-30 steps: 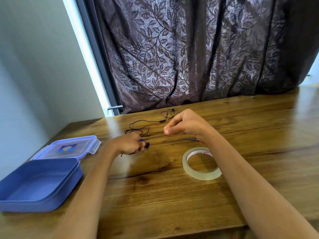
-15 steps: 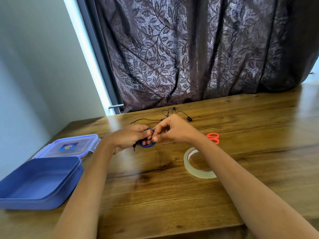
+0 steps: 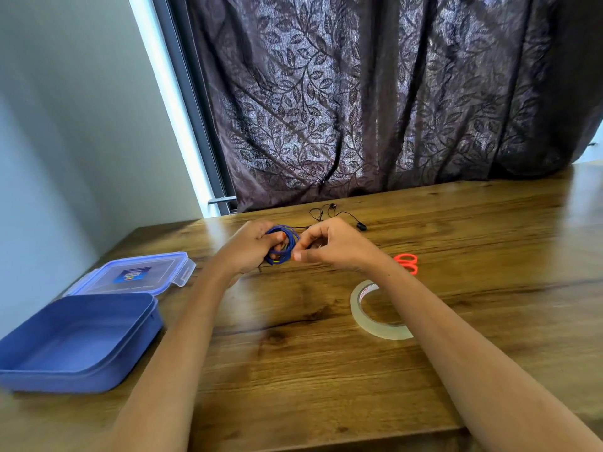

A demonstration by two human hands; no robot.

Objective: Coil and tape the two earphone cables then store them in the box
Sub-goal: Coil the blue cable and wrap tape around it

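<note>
Both bare forearms stretch forward and converge, wrists nearly level. The left hand (image 3: 249,251) grips the blue cable coil (image 3: 283,238), its thumb laid across the loops. The right hand (image 3: 337,246), fingers curled, pinches the coil's right edge.

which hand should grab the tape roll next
Probably right. The left hand grips the blue coil; the right hand only pinches its edge, and the tape roll lies on its side.

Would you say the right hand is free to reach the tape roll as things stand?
Probably, once it lets go: the tape roll lies flat, close to the right forearm, but the right hand pinches the blue cable coil that the left hand grips.
</note>
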